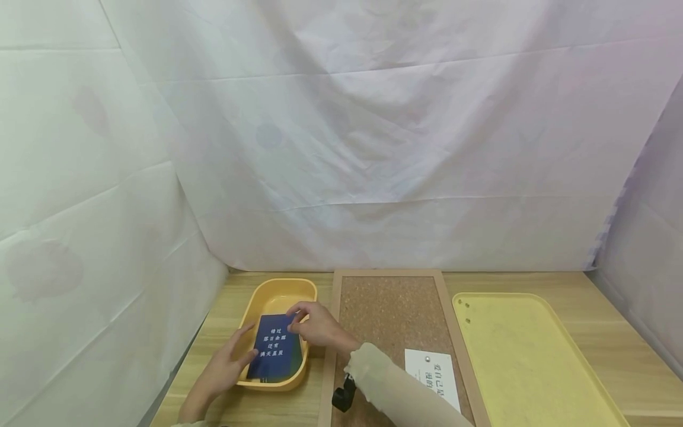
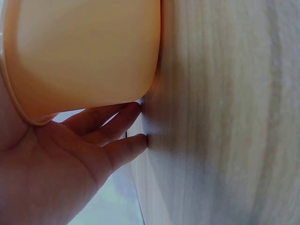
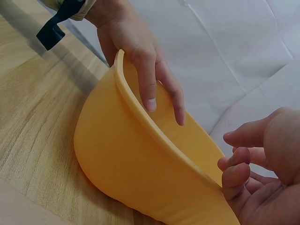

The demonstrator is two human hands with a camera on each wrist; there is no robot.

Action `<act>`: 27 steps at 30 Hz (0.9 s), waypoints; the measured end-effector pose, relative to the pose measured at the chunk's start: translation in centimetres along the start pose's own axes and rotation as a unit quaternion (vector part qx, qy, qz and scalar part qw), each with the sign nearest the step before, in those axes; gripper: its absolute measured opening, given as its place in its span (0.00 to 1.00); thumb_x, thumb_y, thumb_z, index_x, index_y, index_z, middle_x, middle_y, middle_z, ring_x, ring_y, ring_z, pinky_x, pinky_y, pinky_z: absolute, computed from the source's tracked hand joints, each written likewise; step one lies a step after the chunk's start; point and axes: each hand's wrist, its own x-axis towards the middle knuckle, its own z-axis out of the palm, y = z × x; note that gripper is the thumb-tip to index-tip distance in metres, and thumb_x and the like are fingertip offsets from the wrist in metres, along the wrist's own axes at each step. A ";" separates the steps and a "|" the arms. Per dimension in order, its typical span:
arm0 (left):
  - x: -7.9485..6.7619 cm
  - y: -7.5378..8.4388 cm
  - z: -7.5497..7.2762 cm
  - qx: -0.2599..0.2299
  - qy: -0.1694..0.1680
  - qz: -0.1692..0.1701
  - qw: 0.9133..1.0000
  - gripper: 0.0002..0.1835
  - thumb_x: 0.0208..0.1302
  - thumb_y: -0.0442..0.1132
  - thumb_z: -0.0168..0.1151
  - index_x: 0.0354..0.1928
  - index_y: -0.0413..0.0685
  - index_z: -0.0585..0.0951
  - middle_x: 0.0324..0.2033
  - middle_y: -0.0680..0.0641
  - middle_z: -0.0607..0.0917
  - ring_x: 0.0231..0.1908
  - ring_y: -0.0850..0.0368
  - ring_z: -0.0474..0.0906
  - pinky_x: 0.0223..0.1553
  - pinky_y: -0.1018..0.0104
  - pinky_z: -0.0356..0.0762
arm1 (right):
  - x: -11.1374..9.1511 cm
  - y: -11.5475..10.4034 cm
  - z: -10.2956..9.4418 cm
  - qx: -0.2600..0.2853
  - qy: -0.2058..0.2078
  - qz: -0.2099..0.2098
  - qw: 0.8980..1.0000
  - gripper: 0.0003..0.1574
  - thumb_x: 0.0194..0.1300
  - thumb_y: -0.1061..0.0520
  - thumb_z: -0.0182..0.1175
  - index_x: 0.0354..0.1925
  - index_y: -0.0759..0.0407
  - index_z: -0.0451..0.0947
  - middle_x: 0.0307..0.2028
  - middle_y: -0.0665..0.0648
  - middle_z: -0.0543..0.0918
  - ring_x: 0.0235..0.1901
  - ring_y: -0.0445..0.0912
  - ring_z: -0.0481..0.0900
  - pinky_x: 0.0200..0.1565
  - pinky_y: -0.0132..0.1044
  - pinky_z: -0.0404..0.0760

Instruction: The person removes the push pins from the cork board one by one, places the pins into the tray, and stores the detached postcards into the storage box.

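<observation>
A dark blue card (image 1: 277, 341) with white Chinese characters lies inside a yellow-orange plastic basin (image 1: 285, 289). My left hand (image 1: 221, 367) straddles the basin's near left rim. Its thumb and forefinger reach inside by the card's left edge, while other fingers (image 2: 122, 150) lie along the outer wall, tips close to the wooden table. Over the basin's right rim, my right hand (image 1: 317, 326) has loosely bent fingers near the card's upper right corner. A gap shows between thumb and forefinger, and the right wrist view shows nothing held in the fingers (image 3: 236, 176).
Right of the basin lies a wood-framed cork board (image 1: 395, 305). A white card (image 1: 433, 370) with dark characters is on it, partly under my right sleeve (image 1: 397, 385). Further right stands a yellow tray (image 1: 523, 350) with a few small metallic bits (image 1: 467, 321). White cloth (image 1: 373, 148) hangs behind.
</observation>
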 end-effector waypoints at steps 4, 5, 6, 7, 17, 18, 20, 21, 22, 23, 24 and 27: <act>0.0 0.0 0.0 0.002 -0.001 -0.001 1.000 0.33 0.71 0.42 0.60 0.74 0.55 0.61 0.72 0.34 0.63 0.70 0.27 0.57 0.65 0.28 0.56 | -0.2 0.0 -0.2 -0.011 0.004 0.005 1.000 0.12 0.64 0.57 0.66 0.47 0.51 0.82 0.34 0.48 0.79 0.26 0.41 0.76 0.24 0.33 0.76; 0.0 0.0 0.0 0.002 -0.001 -0.001 1.000 0.33 0.71 0.42 0.60 0.74 0.55 0.61 0.72 0.34 0.63 0.70 0.27 0.57 0.65 0.28 0.56 | -0.3 0.0 -0.2 -0.015 0.006 0.006 1.000 0.12 0.64 0.56 0.66 0.47 0.50 0.82 0.34 0.47 0.79 0.27 0.41 0.76 0.24 0.33 0.76; 0.0 0.0 0.0 0.003 0.000 -0.001 1.000 0.33 0.71 0.42 0.60 0.74 0.55 0.61 0.72 0.34 0.63 0.70 0.27 0.57 0.65 0.28 0.56 | -0.3 0.0 -0.3 -0.020 0.007 0.007 1.000 0.12 0.64 0.56 0.66 0.47 0.50 0.82 0.34 0.47 0.80 0.28 0.41 0.76 0.25 0.33 0.76; 0.0 -0.1 0.1 0.004 0.000 -0.001 1.000 0.33 0.71 0.42 0.60 0.74 0.55 0.61 0.72 0.34 0.63 0.70 0.27 0.57 0.65 0.28 0.56 | -0.4 -0.1 -0.4 -0.025 0.008 0.004 1.000 0.12 0.64 0.56 0.66 0.47 0.49 0.82 0.35 0.47 0.80 0.28 0.41 0.76 0.25 0.33 0.76; -0.1 -0.1 0.0 0.012 0.002 -0.001 1.000 0.33 0.71 0.43 0.59 0.75 0.53 0.61 0.72 0.33 0.62 0.70 0.27 0.57 0.66 0.28 0.56 | -1.7 -0.1 -2.0 -0.032 0.004 -0.017 0.999 0.11 0.66 0.58 0.64 0.47 0.53 0.82 0.34 0.48 0.80 0.30 0.40 0.76 0.28 0.33 0.77; -0.1 -0.1 -0.1 0.013 0.002 -0.001 1.000 0.33 0.71 0.44 0.59 0.75 0.53 0.61 0.72 0.33 0.62 0.70 0.27 0.57 0.66 0.28 0.56 | -1.7 0.0 -2.1 -0.034 0.001 -0.019 0.999 0.12 0.66 0.58 0.63 0.48 0.54 0.82 0.34 0.48 0.80 0.31 0.40 0.77 0.29 0.33 0.78; -0.1 -0.1 -0.1 0.011 0.001 -0.002 1.000 0.33 0.71 0.44 0.59 0.75 0.54 0.61 0.73 0.34 0.62 0.70 0.27 0.56 0.66 0.28 0.55 | -1.8 0.1 -2.5 -0.039 -0.003 -0.020 0.999 0.13 0.67 0.57 0.62 0.50 0.56 0.82 0.35 0.48 0.79 0.32 0.40 0.78 0.30 0.33 0.78; -0.1 -0.1 -0.1 0.011 0.001 -0.001 1.000 0.33 0.71 0.44 0.60 0.75 0.54 0.61 0.73 0.34 0.62 0.70 0.27 0.56 0.66 0.28 0.55 | -1.9 0.2 -2.6 -0.034 -0.006 -0.021 0.999 0.14 0.67 0.57 0.62 0.50 0.57 0.81 0.35 0.49 0.79 0.32 0.41 0.78 0.30 0.33 0.78; -0.1 -0.1 -0.1 0.010 0.001 -0.001 1.000 0.33 0.71 0.44 0.60 0.75 0.54 0.61 0.73 0.34 0.62 0.70 0.27 0.56 0.66 0.28 0.55 | -2.0 0.2 -2.8 -0.034 -0.008 -0.020 0.999 0.14 0.67 0.57 0.62 0.50 0.58 0.81 0.35 0.49 0.79 0.33 0.42 0.79 0.31 0.34 0.78; 0.0 -0.2 0.0 0.009 0.001 -0.001 1.000 0.33 0.71 0.44 0.60 0.75 0.54 0.61 0.73 0.34 0.62 0.70 0.27 0.56 0.66 0.28 0.55 | -2.0 0.3 -2.9 -0.034 -0.010 -0.019 0.999 0.14 0.68 0.56 0.62 0.51 0.58 0.81 0.35 0.50 0.80 0.33 0.42 0.79 0.30 0.34 0.78; 0.0 -0.2 0.0 0.008 0.001 -0.001 1.000 0.33 0.71 0.44 0.60 0.75 0.54 0.61 0.73 0.34 0.62 0.70 0.27 0.56 0.66 0.28 0.55 | -2.1 0.4 -3.1 -0.032 -0.011 -0.021 0.999 0.14 0.68 0.57 0.61 0.51 0.59 0.81 0.35 0.50 0.80 0.32 0.43 0.79 0.30 0.34 0.78; 0.0 -0.2 0.1 0.006 0.002 0.001 1.000 0.33 0.71 0.44 0.60 0.75 0.54 0.61 0.73 0.34 0.62 0.70 0.27 0.56 0.66 0.28 0.54 | -2.5 0.6 -3.6 -0.032 -0.014 -0.031 0.999 0.12 0.68 0.58 0.60 0.49 0.59 0.81 0.36 0.50 0.80 0.34 0.44 0.80 0.32 0.35 0.79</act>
